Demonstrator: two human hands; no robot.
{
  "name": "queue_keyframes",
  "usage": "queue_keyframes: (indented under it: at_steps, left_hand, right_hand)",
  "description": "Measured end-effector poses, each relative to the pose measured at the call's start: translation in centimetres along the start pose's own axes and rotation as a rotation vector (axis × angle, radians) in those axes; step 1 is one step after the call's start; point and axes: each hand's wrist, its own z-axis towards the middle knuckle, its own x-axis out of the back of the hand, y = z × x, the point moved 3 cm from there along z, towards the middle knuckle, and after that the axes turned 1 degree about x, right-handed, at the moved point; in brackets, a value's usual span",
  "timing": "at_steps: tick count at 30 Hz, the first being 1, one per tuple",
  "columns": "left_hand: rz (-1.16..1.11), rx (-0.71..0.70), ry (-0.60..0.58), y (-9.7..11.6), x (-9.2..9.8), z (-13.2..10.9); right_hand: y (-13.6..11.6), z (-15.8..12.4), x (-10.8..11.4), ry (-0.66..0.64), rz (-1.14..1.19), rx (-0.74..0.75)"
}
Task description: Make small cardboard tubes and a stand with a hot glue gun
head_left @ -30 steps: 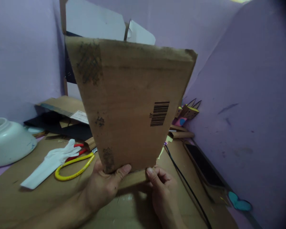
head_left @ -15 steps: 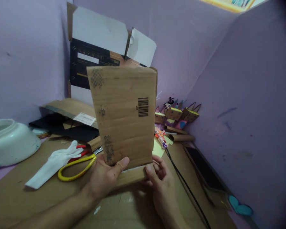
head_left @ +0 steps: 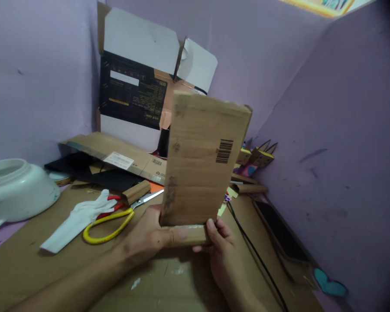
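Note:
A brown cardboard piece point(head_left: 198, 173) stands upright between my hands, a barcode on its right side and dark scuffs down its left edge. Along its bottom runs a folded flap, with a pale strip at the crease. My left hand point(head_left: 152, 234) grips the lower left corner, its thumb lying across the flap. At the flap's right end, my right hand point(head_left: 222, 242) pinches the cardboard, thumb in front. Just left of my left hand lie scissors point(head_left: 108, 227) with yellow handles, blades pointing right. The fingers behind the cardboard are partly hidden.
A white glove point(head_left: 78, 221) and red handles lie beside the scissors. A white pot point(head_left: 19, 190) stands far left. An unfolded box point(head_left: 133, 86) leans on the wall. A black cable point(head_left: 256, 258) and a dark flat tray point(head_left: 282, 229) are on the right, near small cardboard figures point(head_left: 263, 154).
The cardboard has turned and tilted to the right, showing narrower and uncovering the scissor blades. My left thumb has moved down onto the flap. The view has shifted slightly.

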Motion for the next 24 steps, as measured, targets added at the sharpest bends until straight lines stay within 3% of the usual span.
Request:
queue_keyframes:
  at_steps: [2, 7, 12, 18, 24]
  left_hand:
    - [0.063, 0.028, -0.030, 0.1, 0.0, 0.1]
    - [0.245, 0.124, 0.180, -0.9, -0.2, 0.1]
    - [0.187, 0.200, 0.202, -2.2, -0.3, -0.1]
    - [0.002, 0.136, 0.165, -3.1, 0.1, 0.2]
    - [-0.050, 0.145, 0.181, -3.2, 0.1, 0.2]
  right_hand:
    - [-0.2, 0.1, 0.2, 0.051, 0.031, -0.012]
    - [-0.1, 0.0, 0.3, 0.119, 0.070, -0.007]
    - [0.1, -0.3, 0.3, 0.058, 0.016, 0.013]
    - [-0.2, -0.9, 0.4, -0.083, -0.082, 0.125]
    - [-0.3, -1.0, 0.4, -0.054, -0.209, 0.150]
